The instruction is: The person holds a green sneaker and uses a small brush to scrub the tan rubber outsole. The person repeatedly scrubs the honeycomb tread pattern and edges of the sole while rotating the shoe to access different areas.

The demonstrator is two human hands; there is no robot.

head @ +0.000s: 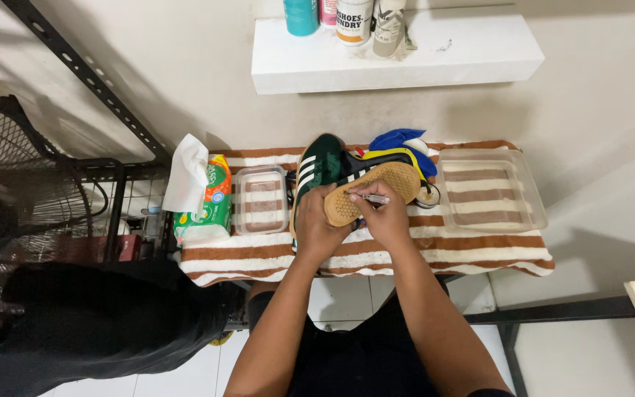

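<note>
Sneaker (376, 184), dark green with a tan gum sole, was held sole-up above the striped towel (420, 257), near the towel's middle. Its long axis ran from lower left to upper right, heel end nearest the person, toe toward the far right. Left hand (316, 224) was clamped around the heel end, directly left of the sole. Right hand (387, 217) sat just right of the heel, fingers closed on a thin silver tool (375, 198) whose tip touched the sole. Both hands were equally near. A second sneaker (316, 165) lay on the towel behind.
</note>
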